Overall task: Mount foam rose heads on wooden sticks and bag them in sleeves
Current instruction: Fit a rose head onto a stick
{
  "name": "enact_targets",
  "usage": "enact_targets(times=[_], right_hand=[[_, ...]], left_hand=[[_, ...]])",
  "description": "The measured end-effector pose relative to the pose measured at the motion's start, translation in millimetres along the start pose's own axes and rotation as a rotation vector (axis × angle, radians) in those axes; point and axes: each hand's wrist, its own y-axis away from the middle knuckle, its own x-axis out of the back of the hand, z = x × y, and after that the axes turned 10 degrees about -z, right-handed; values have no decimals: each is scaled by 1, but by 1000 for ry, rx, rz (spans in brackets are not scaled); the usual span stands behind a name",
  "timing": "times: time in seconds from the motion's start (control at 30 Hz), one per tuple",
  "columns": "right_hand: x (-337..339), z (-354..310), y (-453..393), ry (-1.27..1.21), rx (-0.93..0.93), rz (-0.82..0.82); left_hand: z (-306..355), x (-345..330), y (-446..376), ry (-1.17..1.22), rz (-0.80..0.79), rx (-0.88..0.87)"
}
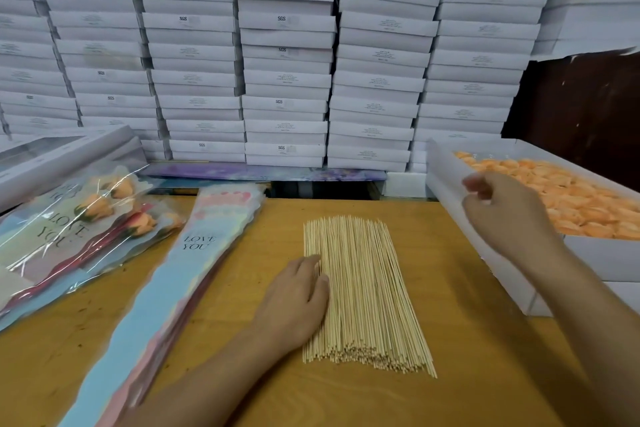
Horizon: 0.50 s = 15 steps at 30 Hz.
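Observation:
A flat pile of thin wooden sticks [367, 291] lies in the middle of the wooden table [467, 340]. My left hand [294, 302] rests on the pile's left edge, fingers relaxed on the sticks. My right hand [502, 211] hovers over the near wall of a white box [446, 166] filled with orange foam rose heads [571, 198]; its fingers are loosely curled and slightly blurred, and nothing shows in them. A stack of empty "LOVE YOU" sleeves [194, 253] lies left of the sticks. Bagged roses [100, 211] in sleeves lie at the far left.
A wall of stacked white cartons [284, 55] rises behind the table. A lidded white box [62, 156] sits at the back left, behind the bagged roses. A purple patterned flat box [263, 172] lies along the table's back edge. Dark wooden panel [588, 107] at right.

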Motion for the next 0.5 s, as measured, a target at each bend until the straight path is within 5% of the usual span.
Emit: enact_targets(times=[0.17, 0.5], right_hand=[[42, 27, -42, 259, -166, 11], [71, 76, -65, 494, -364, -434]], left_hand=[[-1, 1, 1, 71, 17, 26], [-3, 2, -1, 117, 10, 35]])
